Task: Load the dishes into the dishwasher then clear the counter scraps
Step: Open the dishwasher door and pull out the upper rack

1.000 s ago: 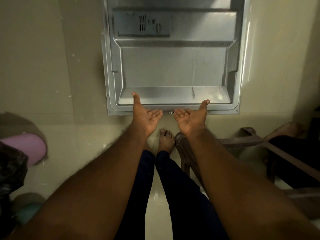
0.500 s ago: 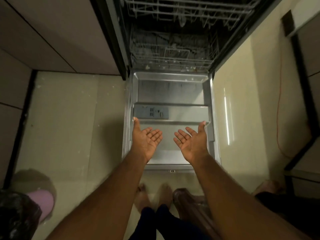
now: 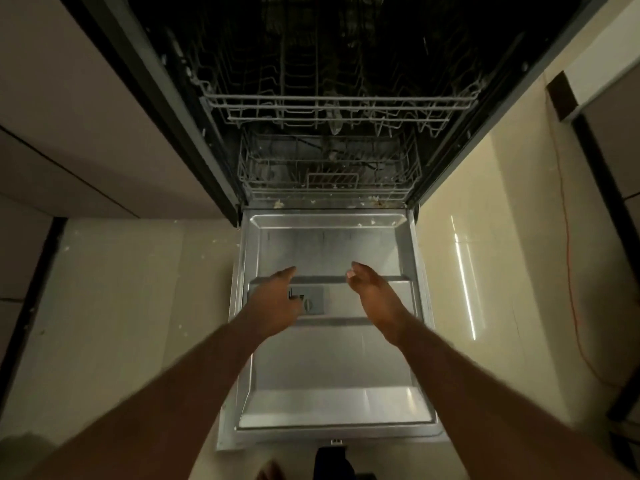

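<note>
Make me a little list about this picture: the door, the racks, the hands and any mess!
door: dishwasher door open, lying flat
racks: upper rack and lower rack pushed in; dim inside, no plates seen
hands: left hand and right hand empty, fingers loose, above the door
hidden: left hand covers part of the detergent dispenser
mess: white crumbs near the door's hinge edge
floor: orange cord on the right

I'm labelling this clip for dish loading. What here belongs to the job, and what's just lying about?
Job: open dishwasher door, upper rack, lower rack, left hand and right hand, both holding nothing.
Lying about: orange cable on the right, crumbs near the door hinge.
</note>
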